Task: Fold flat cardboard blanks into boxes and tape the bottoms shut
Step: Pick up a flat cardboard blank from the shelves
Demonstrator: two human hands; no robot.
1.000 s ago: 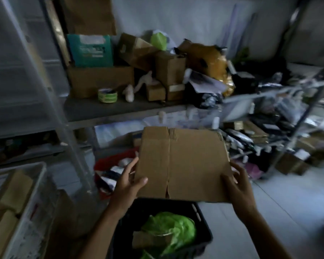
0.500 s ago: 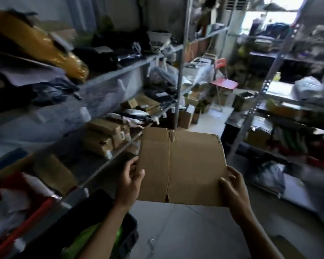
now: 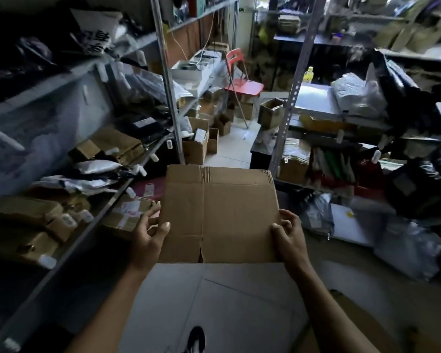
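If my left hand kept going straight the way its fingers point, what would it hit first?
Probably the taped parcel on the low shelf just beyond the left hand, which holds the cardboard blank by its edge. Depth is unclear.

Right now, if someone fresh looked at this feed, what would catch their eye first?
The flat cardboard blank, held up at centre frame, left hand and right hand gripping its side edges. Beyond it, a red chair stands at the aisle's far end, between crowded metal shelves.
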